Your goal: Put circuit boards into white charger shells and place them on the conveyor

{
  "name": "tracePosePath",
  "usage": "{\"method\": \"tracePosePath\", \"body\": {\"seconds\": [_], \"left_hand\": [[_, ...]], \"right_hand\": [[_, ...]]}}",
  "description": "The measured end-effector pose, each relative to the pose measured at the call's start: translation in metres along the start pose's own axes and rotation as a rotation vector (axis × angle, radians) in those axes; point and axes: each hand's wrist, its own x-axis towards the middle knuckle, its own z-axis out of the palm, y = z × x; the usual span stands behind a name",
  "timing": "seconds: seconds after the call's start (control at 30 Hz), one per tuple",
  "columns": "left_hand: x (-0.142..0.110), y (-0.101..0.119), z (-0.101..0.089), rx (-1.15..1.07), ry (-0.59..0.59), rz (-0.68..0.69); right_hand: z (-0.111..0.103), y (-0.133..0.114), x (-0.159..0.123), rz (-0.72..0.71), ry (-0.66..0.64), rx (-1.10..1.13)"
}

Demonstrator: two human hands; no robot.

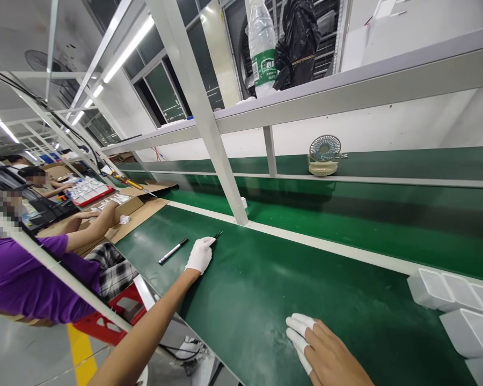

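My left hand (200, 256), in a white glove, is over the green work surface with its fingers pinched together. A thin black pointed tool (218, 235) sticks out past its fingertips; its kind is too small to make out. Just left of that hand lies a marker pen (173, 252) with a white barrel and black cap. My right hand (324, 351), with white finger cots on several fingers, is near the front edge. Its fingers are stretched out over the green surface, and nothing shows in them.
Clear plastic bins (430, 289) stand at the right. Behind the white rail (326, 244) runs a green conveyor belt (346, 222); a small fan (324, 155) sits beyond. A white post (209, 128) rises in front. A person in a purple shirt (44, 273) sits at left by cardboard (145, 214).
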Motion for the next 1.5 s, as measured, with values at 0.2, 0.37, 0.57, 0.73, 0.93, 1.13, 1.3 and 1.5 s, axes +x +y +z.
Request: {"method": "tracePosePath", "body": {"seconds": [0.2,0.37,0.57,0.73,0.93,1.13,1.3,1.5], "left_hand": [[0.003,0.001,-0.002,-0.019,-0.01,-0.03],[0.002,-0.002,-0.003,-0.029,0.022,-0.093],[0.0,0.002,-0.001,-0.03,-0.005,-0.145],[-0.001,0.005,0.001,-0.059,-0.025,-0.161],[-0.001,0.005,0.002,-0.104,-0.001,-0.142],[-0.006,0.004,-0.004,-0.108,0.093,-0.107],[-0.016,0.009,-0.016,-0.098,0.186,-0.017],[-0.034,0.046,-0.026,-0.174,0.041,0.391]], "right_hand": [[0.009,0.006,-0.002,0.007,0.027,0.051],[0.011,0.01,-0.004,0.01,-0.036,0.1],[0.009,0.01,-0.007,0.034,-0.098,0.185],[0.004,0.005,-0.006,0.051,-0.058,0.182],[0.005,0.007,-0.007,0.043,-0.052,0.123],[0.002,0.002,-0.003,-0.04,0.033,-0.012],[-0.002,0.004,0.0,-0.063,0.025,-0.062],[0.012,0.01,-0.002,-0.132,0.055,-0.107]]}}
